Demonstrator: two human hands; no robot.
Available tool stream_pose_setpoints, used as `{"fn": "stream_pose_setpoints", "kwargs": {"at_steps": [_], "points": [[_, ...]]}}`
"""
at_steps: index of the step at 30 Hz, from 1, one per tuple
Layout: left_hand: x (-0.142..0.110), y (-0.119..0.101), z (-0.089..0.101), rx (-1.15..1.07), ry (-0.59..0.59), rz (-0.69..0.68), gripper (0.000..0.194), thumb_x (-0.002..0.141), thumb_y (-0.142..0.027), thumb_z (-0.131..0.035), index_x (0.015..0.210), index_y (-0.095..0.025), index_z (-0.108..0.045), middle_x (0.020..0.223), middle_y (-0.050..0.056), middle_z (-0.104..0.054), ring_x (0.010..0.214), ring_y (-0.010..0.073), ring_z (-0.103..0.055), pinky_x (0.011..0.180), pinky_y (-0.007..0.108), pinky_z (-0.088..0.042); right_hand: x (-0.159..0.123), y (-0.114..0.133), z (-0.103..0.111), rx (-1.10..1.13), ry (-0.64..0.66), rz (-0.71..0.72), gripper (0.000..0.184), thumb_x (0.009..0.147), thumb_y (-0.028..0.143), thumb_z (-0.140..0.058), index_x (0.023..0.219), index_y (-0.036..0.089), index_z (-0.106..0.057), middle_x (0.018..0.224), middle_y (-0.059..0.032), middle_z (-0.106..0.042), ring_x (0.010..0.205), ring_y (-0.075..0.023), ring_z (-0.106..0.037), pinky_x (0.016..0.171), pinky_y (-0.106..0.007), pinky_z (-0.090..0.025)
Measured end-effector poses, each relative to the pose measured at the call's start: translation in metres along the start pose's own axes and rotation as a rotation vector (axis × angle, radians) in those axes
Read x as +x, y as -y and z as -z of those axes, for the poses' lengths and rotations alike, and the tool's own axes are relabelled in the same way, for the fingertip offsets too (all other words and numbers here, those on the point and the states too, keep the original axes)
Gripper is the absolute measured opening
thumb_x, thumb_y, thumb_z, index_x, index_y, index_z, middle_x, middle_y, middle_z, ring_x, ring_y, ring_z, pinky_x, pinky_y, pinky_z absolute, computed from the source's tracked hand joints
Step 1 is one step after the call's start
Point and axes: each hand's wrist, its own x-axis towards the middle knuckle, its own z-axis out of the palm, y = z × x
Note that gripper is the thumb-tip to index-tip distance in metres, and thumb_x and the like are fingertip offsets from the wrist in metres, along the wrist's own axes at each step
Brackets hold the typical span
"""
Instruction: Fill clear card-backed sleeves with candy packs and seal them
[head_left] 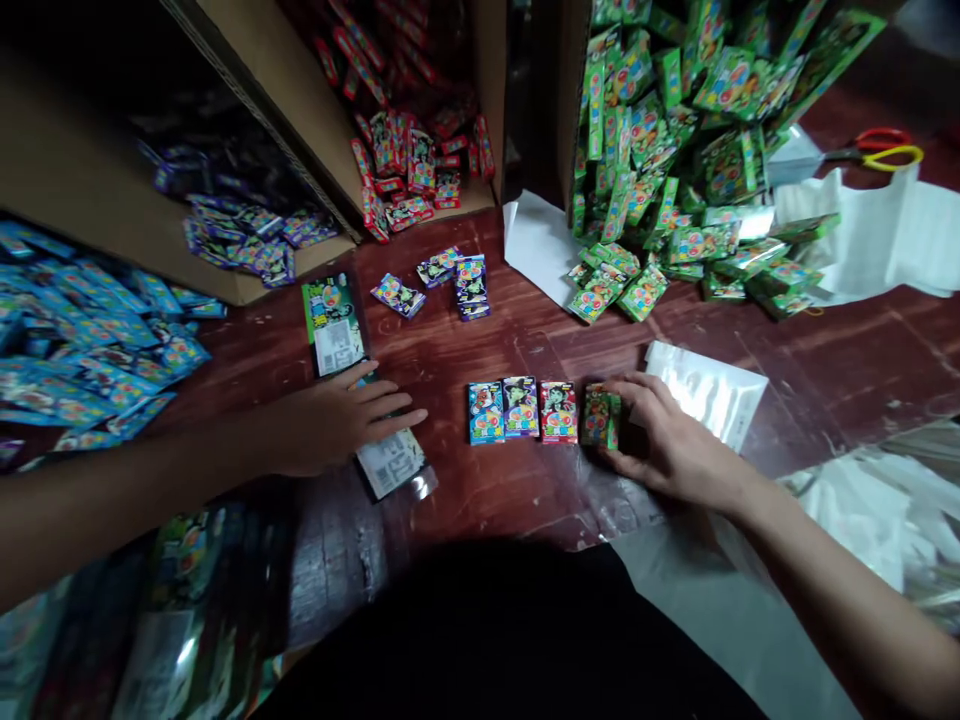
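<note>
A blue packet, a purple packet and a red packet lie face up side by side on the table. At the right end of this row is a green packet, gripped by my right hand between thumb and fingers. My left hand lies flat, fingers spread, over a dark printed package in clear film, covering part of it. A similar green and black package with a white label sits just beyond that hand.
Open cardboard boxes at the back hold red and purple packets. Green packets spill from another at the right; blue packets pile up left. Loose purple packets, a clear bag and scissors lie on the table.
</note>
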Motion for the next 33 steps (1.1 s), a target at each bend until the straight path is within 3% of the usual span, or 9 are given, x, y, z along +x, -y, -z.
{"fn": "stream_pose_setpoints", "kwargs": {"at_steps": [5, 9, 12, 15, 17, 20, 24, 27, 33], "points": [[-0.001, -0.018, 0.009, -0.092, -0.004, 0.163, 0.092, 0.077, -0.043, -0.070, 0.156, -0.015, -0.033, 0.139, 0.018, -0.057, 0.121, 0.0372, -0.055, 0.112, 0.056, -0.030, -0.001, -0.013, 0.004, -0.359, 0.082, 0.013, 0.084, 0.088, 0.055, -0.064, 0.155, 0.017, -0.030, 0.147, -0.0183, -0.049, 0.145, -0.0402, -0.032, 0.119, -0.066, -0.022], [0.000, -0.045, 0.004, -0.173, -0.043, 0.320, 0.089, 0.080, -0.047, -0.065, 0.154, -0.008, -0.033, 0.142, 0.020, -0.052, 0.124, 0.0361, -0.052, 0.104, 0.047, -0.039, 0.029, 0.005, -0.012, -0.403, 0.030, 0.089, 0.117, 0.075, 0.085, -0.055, 0.161, 0.017, -0.015, 0.162, -0.0216, -0.029, 0.150, -0.0456, -0.020, 0.117, -0.073, -0.009], [0.006, -0.072, -0.004, -0.199, -0.108, 0.448, 0.092, 0.079, -0.050, -0.067, 0.154, -0.008, -0.033, 0.146, 0.022, -0.048, 0.127, 0.0382, -0.048, 0.103, 0.048, -0.038, 0.061, 0.029, -0.041, -0.359, 0.029, 0.223, 0.103, 0.079, 0.085, -0.049, 0.160, 0.025, -0.023, 0.167, -0.0155, -0.018, 0.151, -0.0463, -0.015, 0.116, -0.074, -0.013], [0.013, -0.097, -0.011, -0.223, -0.142, 0.557, 0.086, 0.081, -0.053, -0.067, 0.151, -0.011, -0.040, 0.140, 0.021, -0.053, 0.121, 0.0385, -0.050, 0.101, 0.051, -0.038, 0.080, 0.041, -0.067, -0.337, 0.071, 0.291, 0.073, 0.093, 0.066, -0.048, 0.157, 0.034, -0.032, 0.165, -0.0090, -0.028, 0.147, -0.0425, -0.028, 0.114, -0.070, -0.022], [0.016, -0.112, -0.015, -0.259, -0.172, 0.662, 0.089, 0.080, -0.059, -0.068, 0.151, -0.013, -0.040, 0.136, 0.020, -0.054, 0.118, 0.0390, -0.051, 0.100, 0.053, -0.037, 0.083, 0.041, -0.076, -0.347, 0.079, 0.281, 0.064, 0.098, 0.056, -0.048, 0.155, 0.032, -0.035, 0.161, -0.0097, -0.037, 0.141, -0.0401, -0.038, 0.112, -0.065, -0.029], [0.020, -0.130, -0.022, -0.341, -0.247, 0.804, 0.111, 0.068, -0.073, -0.072, 0.154, -0.013, -0.034, 0.141, 0.021, -0.048, 0.121, 0.0431, -0.047, 0.102, 0.059, -0.034, 0.083, 0.039, -0.078, -0.382, 0.052, 0.245, 0.063, 0.099, 0.054, -0.046, 0.154, 0.024, -0.040, 0.154, -0.0159, -0.044, 0.131, -0.0408, -0.045, 0.105, -0.060, -0.038], [0.026, -0.145, -0.029, -0.419, -0.342, 0.912, 0.101, 0.073, -0.063, -0.074, 0.153, -0.016, -0.034, 0.141, 0.018, -0.048, 0.122, 0.0398, -0.046, 0.103, 0.056, -0.035, 0.080, 0.043, -0.076, -0.390, 0.013, 0.202, 0.065, 0.099, 0.053, -0.045, 0.154, 0.018, -0.039, 0.153, -0.0204, -0.044, 0.128, -0.0425, -0.045, 0.097, -0.057, -0.044], [0.032, -0.146, -0.029, -0.430, -0.397, 0.995, 0.104, 0.066, -0.064, -0.080, 0.150, -0.019, -0.038, 0.138, 0.017, -0.050, 0.120, 0.0386, -0.047, 0.102, 0.054, -0.036, 0.077, 0.049, -0.077, -0.386, 0.027, 0.238, 0.064, 0.100, 0.051, -0.045, 0.154, 0.017, -0.039, 0.153, -0.0208, -0.043, 0.128, -0.0423, -0.044, 0.097, -0.057, -0.044], [0.034, -0.140, -0.027, -0.369, -0.404, 0.949, 0.107, 0.063, -0.070, -0.080, 0.148, -0.019, -0.041, 0.138, 0.018, -0.052, 0.120, 0.0395, -0.046, 0.102, 0.054, -0.033, 0.066, 0.056, -0.079, -0.344, 0.118, 0.404, 0.063, 0.099, 0.053, -0.047, 0.151, 0.017, -0.044, 0.151, -0.0195, -0.048, 0.127, -0.0399, -0.046, 0.099, -0.055, -0.044]]}}
